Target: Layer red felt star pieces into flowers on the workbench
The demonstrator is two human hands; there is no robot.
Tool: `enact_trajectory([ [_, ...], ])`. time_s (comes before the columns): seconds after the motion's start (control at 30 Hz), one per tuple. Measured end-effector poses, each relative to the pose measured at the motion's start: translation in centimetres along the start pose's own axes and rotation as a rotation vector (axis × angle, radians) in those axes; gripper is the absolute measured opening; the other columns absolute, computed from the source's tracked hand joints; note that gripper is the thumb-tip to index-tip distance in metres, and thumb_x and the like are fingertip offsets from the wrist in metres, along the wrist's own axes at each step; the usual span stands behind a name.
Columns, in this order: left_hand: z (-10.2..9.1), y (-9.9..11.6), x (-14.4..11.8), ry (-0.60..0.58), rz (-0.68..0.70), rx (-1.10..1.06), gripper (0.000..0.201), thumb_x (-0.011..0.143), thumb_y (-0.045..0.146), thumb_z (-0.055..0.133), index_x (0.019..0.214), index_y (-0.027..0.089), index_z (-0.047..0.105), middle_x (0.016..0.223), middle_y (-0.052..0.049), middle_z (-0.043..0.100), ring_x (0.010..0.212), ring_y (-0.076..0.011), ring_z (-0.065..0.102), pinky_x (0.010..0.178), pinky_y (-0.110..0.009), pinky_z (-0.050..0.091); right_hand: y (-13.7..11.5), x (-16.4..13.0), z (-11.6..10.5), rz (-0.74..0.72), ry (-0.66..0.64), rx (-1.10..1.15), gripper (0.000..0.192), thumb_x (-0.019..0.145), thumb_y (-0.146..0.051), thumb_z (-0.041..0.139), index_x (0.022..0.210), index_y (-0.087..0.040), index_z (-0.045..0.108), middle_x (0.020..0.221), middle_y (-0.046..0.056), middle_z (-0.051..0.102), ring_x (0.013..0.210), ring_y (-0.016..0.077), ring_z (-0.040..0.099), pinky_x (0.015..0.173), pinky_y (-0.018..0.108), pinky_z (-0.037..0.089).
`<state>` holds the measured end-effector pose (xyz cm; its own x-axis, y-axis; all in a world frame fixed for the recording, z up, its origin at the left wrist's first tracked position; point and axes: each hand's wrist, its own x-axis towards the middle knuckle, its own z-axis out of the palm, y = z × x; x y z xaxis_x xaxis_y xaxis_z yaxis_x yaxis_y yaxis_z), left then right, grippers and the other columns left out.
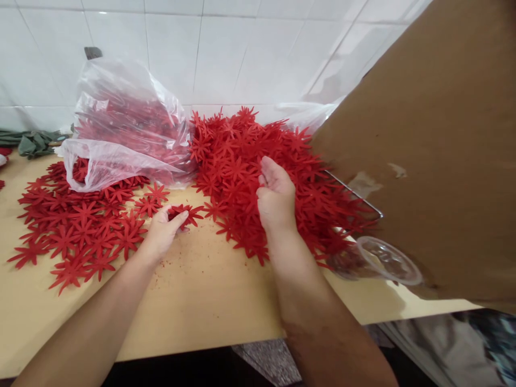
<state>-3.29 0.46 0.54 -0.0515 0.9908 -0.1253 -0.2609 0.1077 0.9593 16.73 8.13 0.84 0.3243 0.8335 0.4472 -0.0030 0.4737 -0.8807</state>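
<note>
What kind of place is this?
Probably a small craft workshop: heaps of red cut-out flowers cover a wooden table, more fill a plastic bag, beside a cardboard box.

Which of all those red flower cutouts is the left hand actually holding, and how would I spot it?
Start at the wooden table, between the spread of flat flowers on the left and the big heap. The left hand pinches the held flower there. Unlike its neighbours, it lies apart from both, gripped by fingers.

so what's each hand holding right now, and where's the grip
Left hand pinches a small stack of red felt flowers at its left edge. Right hand rests on the pile, holding nothing visible.
</note>
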Motion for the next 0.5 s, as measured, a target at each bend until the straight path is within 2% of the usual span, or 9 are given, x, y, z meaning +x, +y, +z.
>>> enact_trajectory([
  [0.1,0.0,0.0,0.0,0.013,-0.016,0.003,0.030,0.058,0.030,0.070,0.078,0.016,0.054,0.075,0.002,0.060,0.060,-0.0064,0.054,0.052,-0.018,0.045,0.5,0.3,-0.4,-0.060,0.008,-0.035,0.053,0.059,-0.007,0.046,0.106,-0.030,0.055,0.124,-0.001,0.051,0.124,0.0164,0.040,0.108,0.043,0.025],
  [0.23,0.1,0.2,-0.4,-0.008,-0.015,0.012,0.030,0.059,0.030,0.070,0.083,0.016,0.058,0.077,0.000,0.061,0.063,-0.0067,0.055,0.057,-0.019,0.044,0.2,0.2,-0.1,-0.045,-0.082,0.040,0.052,0.059,-0.011,0.048,0.106,-0.032,0.053,0.122,0.000,0.052,0.118,0.0180,0.047,0.101,0.046,0.035],
  [0.3,0.3,0.3,-0.7,-0.088,-0.017,0.027,0.041,0.060,0.028,0.070,0.098,0.018,0.059,0.078,0.001,0.062,0.064,-0.0067,0.055,0.061,-0.020,0.043,-0.6,-0.6,0.8,-0.006,-0.154,0.124,0.051,0.058,-0.012,0.050,0.105,-0.032,0.052,0.120,0.001,0.053,0.113,0.0180,0.051,0.098,0.045,0.038],
  [0.4,0.7,0.3,-1.2,-0.227,-0.026,0.030,0.065,0.061,0.023,0.070,0.122,0.023,0.048,0.083,0.001,0.064,0.073,-0.0093,0.057,0.070,-0.023,0.044,-2.0,-2.7,2.7,0.074,-0.315,0.243,0.054,0.055,-0.011,0.050,0.106,-0.030,0.052,0.119,0.001,0.054,0.112,0.0184,0.051,0.100,0.045,0.038],
  [0.43,0.8,0.3,-1.2,-0.249,-0.029,0.019,0.067,0.061,0.022,0.070,0.124,0.024,0.046,0.086,0.001,0.064,0.077,-0.0105,0.058,0.073,-0.024,0.044,-2.4,-3.5,3.3,0.104,-0.374,0.271,0.056,0.054,-0.010,0.049,0.106,-0.030,0.052,0.119,0.001,0.054,0.113,0.0184,0.051,0.101,0.045,0.037],
  [0.5,1.0,0.1,-1.3,-0.254,-0.033,0.000,0.057,0.061,0.021,0.069,0.116,0.021,0.052,0.089,-0.001,0.065,0.081,-0.0115,0.058,0.075,-0.025,0.043,-2.9,-4.8,4.4,0.154,-0.473,0.310,0.058,0.053,-0.008,0.048,0.106,-0.030,0.051,0.120,0.001,0.054,0.115,0.0182,0.049,0.104,0.044,0.034],
])
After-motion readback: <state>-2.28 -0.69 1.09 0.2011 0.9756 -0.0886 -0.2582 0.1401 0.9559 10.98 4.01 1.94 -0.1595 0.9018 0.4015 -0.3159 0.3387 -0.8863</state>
